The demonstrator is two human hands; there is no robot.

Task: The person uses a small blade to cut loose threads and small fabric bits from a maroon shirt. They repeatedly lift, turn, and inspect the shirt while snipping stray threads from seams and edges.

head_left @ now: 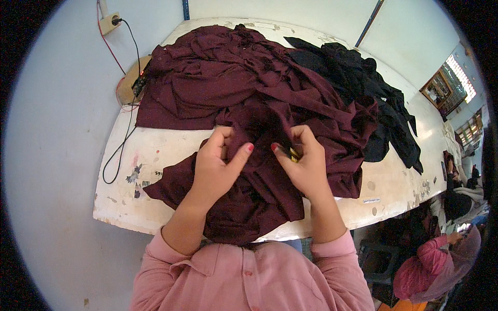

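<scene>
A big heap of maroon cloth (207,67) spreads over the table and hangs over its near edge in front of me. My left hand (215,168) grips a fold of this cloth, thumb on top and fingers curled behind. Opposite it, my right hand (307,165) pinches another part of the cloth. A small yellow and black tool (295,154) is tucked in the right hand; most of it is hidden by the fingers, so its kind does not show. Between the hands the cloth is held slightly raised and opened into a hollow.
Black cloth (337,67) lies right of the maroon heap on the worn white table (124,207). At the left, a black cable (123,140) runs from a wall socket (110,23) past a brown board (127,90). A person in pink (423,269) sits at the lower right, near a dark stool (378,259).
</scene>
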